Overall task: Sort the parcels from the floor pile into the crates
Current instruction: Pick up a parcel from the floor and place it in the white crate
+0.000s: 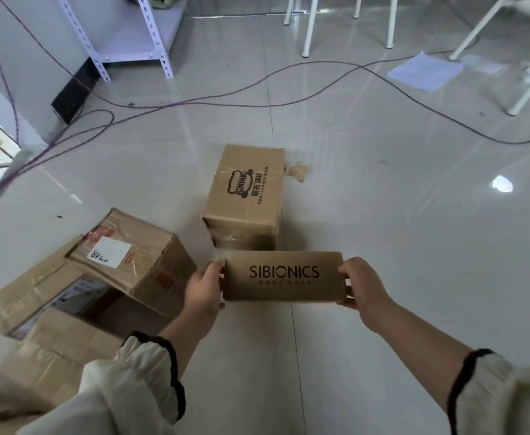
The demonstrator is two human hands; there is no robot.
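A small brown cardboard parcel printed SIBIONICS (pixel 284 276) is held level above the floor between both hands. My left hand (pixel 202 291) grips its left end and my right hand (pixel 364 293) grips its right end. Just beyond it a brown parcel with a black GNMK logo (pixel 244 196) stands on the floor. To the left lies a pile of parcels: a taped box with a white label (pixel 131 252) rests on larger flat boxes (pixel 37 293). No crate is in view.
Dark cables (pixel 194 102) trail across the glossy tiled floor. A grey metal shelf rack (pixel 138 42) stands at the back left. White chair and table legs (pixel 307 29) line the back right, with a sheet of paper (pixel 423 72) on the floor. A torn cardboard scrap (pixel 298 172) lies by the GNMK parcel.
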